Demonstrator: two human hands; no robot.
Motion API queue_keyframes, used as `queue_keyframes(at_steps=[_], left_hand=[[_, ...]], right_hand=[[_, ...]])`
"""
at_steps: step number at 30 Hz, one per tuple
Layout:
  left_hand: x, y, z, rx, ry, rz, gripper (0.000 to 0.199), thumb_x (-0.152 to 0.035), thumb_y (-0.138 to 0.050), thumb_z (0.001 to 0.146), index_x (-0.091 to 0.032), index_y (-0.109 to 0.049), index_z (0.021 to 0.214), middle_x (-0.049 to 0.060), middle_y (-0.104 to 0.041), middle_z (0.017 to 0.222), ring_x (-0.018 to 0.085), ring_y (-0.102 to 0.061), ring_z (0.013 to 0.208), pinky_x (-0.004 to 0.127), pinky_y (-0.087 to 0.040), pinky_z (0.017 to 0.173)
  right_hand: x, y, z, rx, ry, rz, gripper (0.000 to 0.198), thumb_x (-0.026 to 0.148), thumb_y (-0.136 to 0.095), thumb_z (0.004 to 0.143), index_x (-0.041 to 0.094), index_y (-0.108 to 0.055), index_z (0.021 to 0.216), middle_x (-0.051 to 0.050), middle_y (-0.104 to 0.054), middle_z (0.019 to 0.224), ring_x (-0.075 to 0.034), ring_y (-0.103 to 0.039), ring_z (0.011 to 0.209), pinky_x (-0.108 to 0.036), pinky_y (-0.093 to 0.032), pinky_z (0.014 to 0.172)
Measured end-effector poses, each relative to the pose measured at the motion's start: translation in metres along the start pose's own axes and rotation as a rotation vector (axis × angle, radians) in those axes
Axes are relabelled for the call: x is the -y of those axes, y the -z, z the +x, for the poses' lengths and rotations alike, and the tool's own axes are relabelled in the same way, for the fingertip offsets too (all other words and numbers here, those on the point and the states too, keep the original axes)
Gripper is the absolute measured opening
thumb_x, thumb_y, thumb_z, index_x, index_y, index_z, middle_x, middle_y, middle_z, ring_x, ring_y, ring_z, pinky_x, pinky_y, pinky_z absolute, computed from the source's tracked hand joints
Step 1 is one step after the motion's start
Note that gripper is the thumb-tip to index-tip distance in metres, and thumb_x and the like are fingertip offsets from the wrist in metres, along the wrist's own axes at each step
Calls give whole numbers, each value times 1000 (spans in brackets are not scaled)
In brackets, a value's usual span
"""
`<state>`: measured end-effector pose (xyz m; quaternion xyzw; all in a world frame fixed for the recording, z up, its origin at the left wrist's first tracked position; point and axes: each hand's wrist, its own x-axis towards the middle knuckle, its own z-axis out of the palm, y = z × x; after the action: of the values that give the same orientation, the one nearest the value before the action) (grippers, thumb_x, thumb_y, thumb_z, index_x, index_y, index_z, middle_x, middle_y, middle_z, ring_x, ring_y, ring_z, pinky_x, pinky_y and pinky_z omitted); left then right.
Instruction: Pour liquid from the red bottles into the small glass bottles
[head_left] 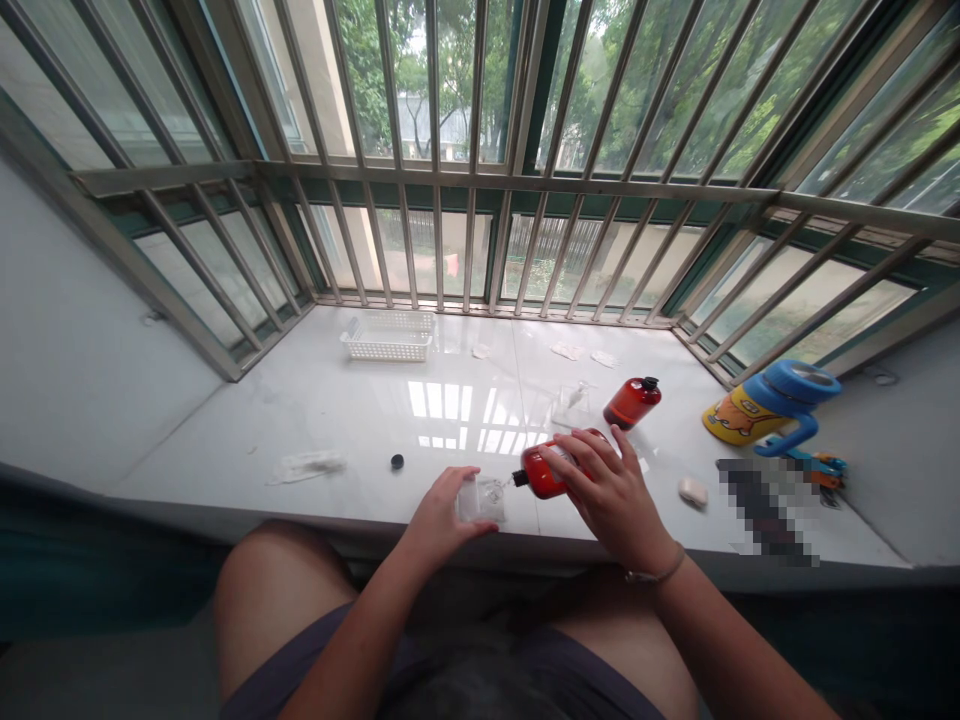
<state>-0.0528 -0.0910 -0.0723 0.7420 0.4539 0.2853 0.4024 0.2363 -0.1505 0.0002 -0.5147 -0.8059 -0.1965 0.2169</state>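
My right hand [600, 490] is wrapped round a translucent red bottle [541, 472], tipped on its side with its black neck pointing left. Clear liquid seems to run from its mouth into a small clear plastic container [481, 500]. That container is gripped between the thumb and fingers of my left hand [442, 508], near the sill's front edge. A small black cap [397, 462] lies left of my left hand. Behind my right hand, a second red bottle [630, 403] with a black top leans in view, and a clear plastic piece [571, 403] lies beside it.
A white perforated basket [386, 338] sits at the back left of the white sill [360, 410]. A clear plastic packet [307, 466] lies front left. At right are a blue-and-yellow bottle [750, 405], a whitish lump [693, 492] and a blurred dark object [765, 510]. Metal bars line the window.
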Motion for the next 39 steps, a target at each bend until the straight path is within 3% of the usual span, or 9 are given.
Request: queue_keyframes(at_steps=[39], left_hand=[[-2, 1, -1, -15, -8, -1, 74, -29, -99, 66, -28, -65, 132, 7, -69, 134, 31, -67, 127, 48, -54, 112]], right_hand=[[0, 1, 4, 0, 27, -8, 54, 8, -60, 102, 34, -60, 149, -4, -68, 148, -30, -56, 144, -67, -21, 134]])
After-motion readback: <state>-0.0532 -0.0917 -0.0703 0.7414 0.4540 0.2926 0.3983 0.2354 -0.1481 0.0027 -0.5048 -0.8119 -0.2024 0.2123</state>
